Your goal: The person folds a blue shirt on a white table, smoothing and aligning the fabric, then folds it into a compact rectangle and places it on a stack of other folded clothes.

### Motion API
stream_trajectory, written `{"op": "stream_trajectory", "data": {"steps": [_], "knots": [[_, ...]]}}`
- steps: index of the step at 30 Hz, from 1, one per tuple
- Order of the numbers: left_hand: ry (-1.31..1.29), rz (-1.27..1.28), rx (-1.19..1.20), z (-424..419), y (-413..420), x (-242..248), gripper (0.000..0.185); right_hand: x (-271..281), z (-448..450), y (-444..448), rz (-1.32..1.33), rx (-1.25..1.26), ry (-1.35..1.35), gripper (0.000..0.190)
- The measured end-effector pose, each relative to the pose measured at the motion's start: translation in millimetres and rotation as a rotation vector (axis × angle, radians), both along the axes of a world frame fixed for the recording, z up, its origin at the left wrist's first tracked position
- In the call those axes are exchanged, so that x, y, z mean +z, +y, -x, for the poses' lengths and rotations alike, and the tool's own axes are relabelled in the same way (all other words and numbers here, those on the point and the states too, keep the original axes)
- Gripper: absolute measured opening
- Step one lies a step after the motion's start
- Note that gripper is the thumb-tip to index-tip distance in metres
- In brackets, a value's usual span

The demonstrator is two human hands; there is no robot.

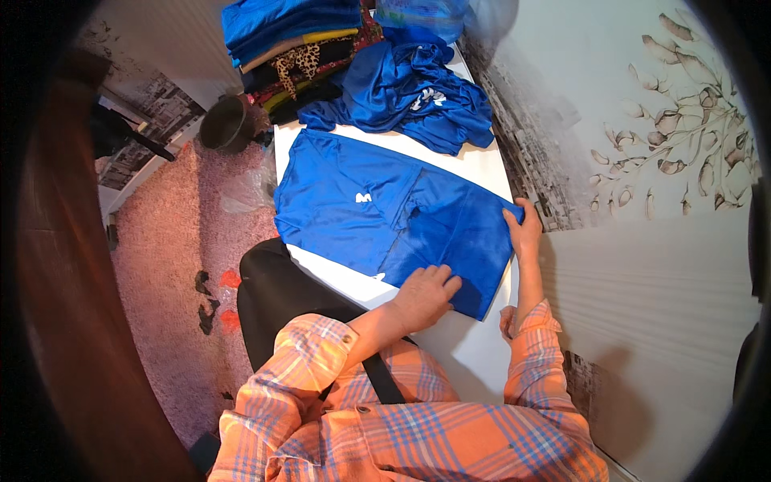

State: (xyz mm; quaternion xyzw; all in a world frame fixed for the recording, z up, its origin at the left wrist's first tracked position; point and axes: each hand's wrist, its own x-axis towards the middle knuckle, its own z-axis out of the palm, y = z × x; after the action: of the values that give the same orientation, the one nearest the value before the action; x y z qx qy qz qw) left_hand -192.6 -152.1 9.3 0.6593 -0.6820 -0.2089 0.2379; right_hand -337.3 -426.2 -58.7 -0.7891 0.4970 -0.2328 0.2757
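A blue shiny garment (361,175) with small white marks is spread on the white tabletop (367,292); its right part is folded over into a flat, straight-edged panel. My right hand (525,229) pinches the far right corner of the cloth between thumb and fingers, beside the wall. Over the near edge of the same garment lies my left hand (424,295), its fingers bent and touching the fabric. Whether the left fingers grip the cloth is hidden beneath the hand.
Behind the garment sits a crumpled blue printed garment (415,96). A stack of folded fabrics (295,54) and a blue plastic bag (421,18) are at the back. A dark bucket (226,123) and clear plastic film (247,190) are at left. The patterned wall (602,265) borders the right.
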Motion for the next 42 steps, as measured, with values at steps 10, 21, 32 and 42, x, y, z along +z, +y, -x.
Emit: {"op": "stream_trajectory", "data": {"steps": [10, 21, 32, 42], "knots": [[-0.406, 0.072, 0.902, -148.2, 56.8, -6.8, 0.065, -33.8, 9.2, -20.6, -0.308, -0.084, -0.341, 0.037], [-0.299, -0.18, 0.644, -165.0, 62.2, -37.9, 0.094, -32.8, 26.0, -15.7, -0.317, -0.06, -0.316, 0.023], [-0.435, -0.248, 0.503, -181.0, 76.3, -53.4, 0.11, -30.8, 52.4, 29.8, -0.156, -0.162, -0.196, 0.029], [-0.216, -0.131, 0.399, -63.1, 49.0, 11.9, 0.103, 4.1, 15.3, 72.7, 0.569, -0.157, 0.105, 0.049]]}}
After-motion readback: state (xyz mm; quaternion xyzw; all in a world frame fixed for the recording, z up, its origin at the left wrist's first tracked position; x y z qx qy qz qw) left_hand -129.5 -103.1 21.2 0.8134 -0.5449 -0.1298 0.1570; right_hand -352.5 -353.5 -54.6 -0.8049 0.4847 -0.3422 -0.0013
